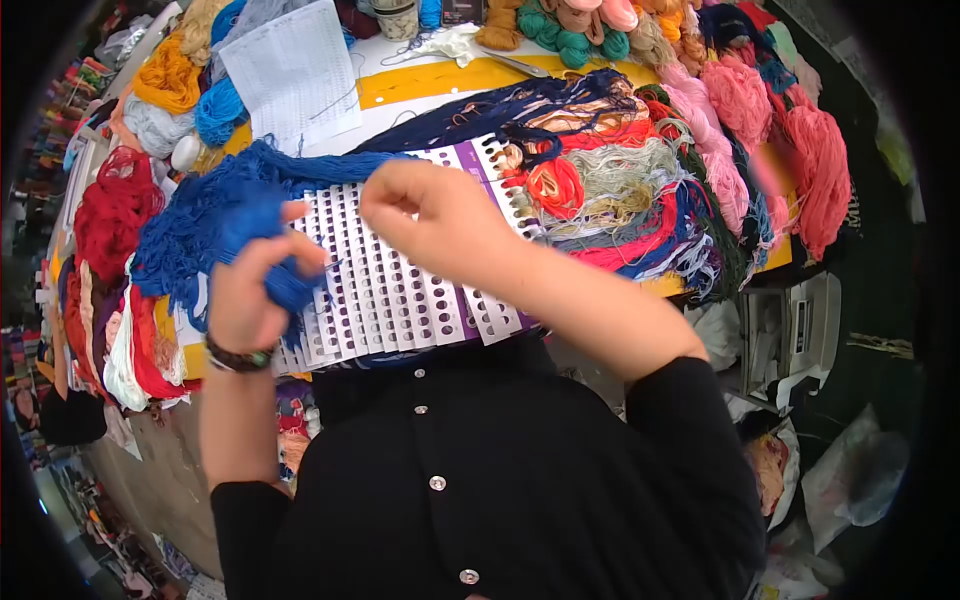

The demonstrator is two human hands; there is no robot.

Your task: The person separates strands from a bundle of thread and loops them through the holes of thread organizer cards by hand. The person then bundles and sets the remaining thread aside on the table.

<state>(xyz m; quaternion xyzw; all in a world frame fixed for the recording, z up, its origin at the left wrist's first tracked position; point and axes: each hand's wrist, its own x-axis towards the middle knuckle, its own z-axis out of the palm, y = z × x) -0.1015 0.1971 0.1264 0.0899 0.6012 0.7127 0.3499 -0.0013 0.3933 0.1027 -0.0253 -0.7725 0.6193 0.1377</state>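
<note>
Blue yarn [190,235] lies in a loose heap at the left of the table, with strands running right behind my hands. My left hand [262,275], blurred by motion, is closed around a bunch of this blue yarn. Over the white cards with rows of punched holes [370,285], my right hand [420,205] is raised with thumb and fingertips pinched together. Whatever is between those fingertips is too small to make out. Several hole-punched cards overlap in front of my body.
A printed sheet [290,80] lies at the upper left, near scissors [515,65] and a cup [397,20]. Dark blue, red and grey threads [620,180] lie to the right, with pink skeins [815,180] beyond. Red yarn [118,215] sits far left.
</note>
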